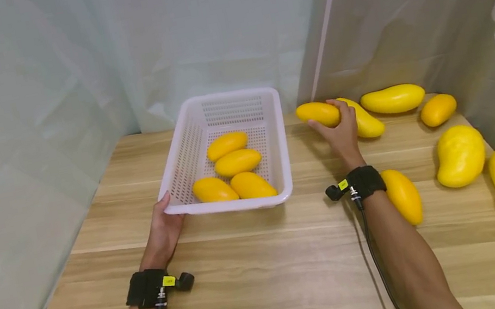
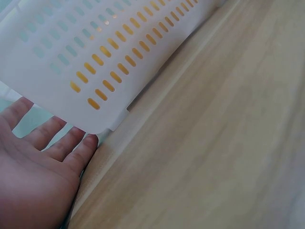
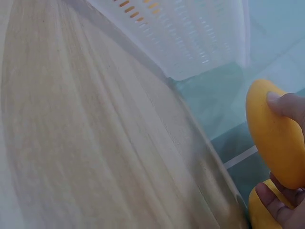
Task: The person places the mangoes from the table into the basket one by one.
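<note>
My left hand [image 1: 167, 226] holds the front left corner of a white plastic basket [image 1: 281, 143], a digit over the rim; in the left wrist view its fingers [image 2: 78, 152] lie against the corner. Several yellow-orange mangoes [image 1: 237, 162] lie inside the basket. To the right of it, my right hand [image 1: 341, 129] grips another mango [image 1: 315, 114] between thumb and fingers. In the right wrist view the thumb presses on that mango [image 3: 271, 138]. Just behind these fingers lies a longer yellow mango [image 1: 368, 122], partly covered by the hand.
Along the back right lie a long mango [image 1: 393, 99] and a small orange one [image 1: 438, 109]. Two big yellow mangoes [image 1: 460, 155] sit at the right edge. One more mango [image 1: 403, 196] is beside my right forearm. Curtains [image 1: 225, 26] hang behind the wooden table [image 1: 258, 274]. Cables trail from both wristbands.
</note>
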`<state>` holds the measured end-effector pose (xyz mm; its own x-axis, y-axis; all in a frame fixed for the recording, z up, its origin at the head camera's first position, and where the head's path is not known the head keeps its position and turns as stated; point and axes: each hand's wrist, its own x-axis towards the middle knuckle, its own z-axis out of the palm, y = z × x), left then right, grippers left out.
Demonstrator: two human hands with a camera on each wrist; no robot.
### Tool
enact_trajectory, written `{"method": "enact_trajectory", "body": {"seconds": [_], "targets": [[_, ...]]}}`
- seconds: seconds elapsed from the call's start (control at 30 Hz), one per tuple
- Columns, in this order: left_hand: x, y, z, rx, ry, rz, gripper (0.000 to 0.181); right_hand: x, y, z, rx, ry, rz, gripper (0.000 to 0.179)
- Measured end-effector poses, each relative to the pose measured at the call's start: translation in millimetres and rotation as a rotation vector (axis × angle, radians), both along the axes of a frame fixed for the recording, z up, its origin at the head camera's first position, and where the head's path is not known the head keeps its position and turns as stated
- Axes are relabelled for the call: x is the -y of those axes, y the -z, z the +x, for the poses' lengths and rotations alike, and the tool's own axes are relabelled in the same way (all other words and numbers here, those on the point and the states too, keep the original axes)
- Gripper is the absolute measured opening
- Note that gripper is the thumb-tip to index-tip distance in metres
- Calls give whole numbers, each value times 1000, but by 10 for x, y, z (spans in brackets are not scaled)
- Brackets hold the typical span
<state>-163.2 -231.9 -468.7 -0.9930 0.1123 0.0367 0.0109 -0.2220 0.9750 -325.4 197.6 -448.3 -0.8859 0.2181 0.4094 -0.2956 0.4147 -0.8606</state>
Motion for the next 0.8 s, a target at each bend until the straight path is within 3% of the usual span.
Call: {"method": "enact_trajectory", "body": {"seconds": [0.8], "targets": [[-2, -13, -2, -31, 16, -9, 62, 30, -115, 33, -39, -31, -23, 66]]}}
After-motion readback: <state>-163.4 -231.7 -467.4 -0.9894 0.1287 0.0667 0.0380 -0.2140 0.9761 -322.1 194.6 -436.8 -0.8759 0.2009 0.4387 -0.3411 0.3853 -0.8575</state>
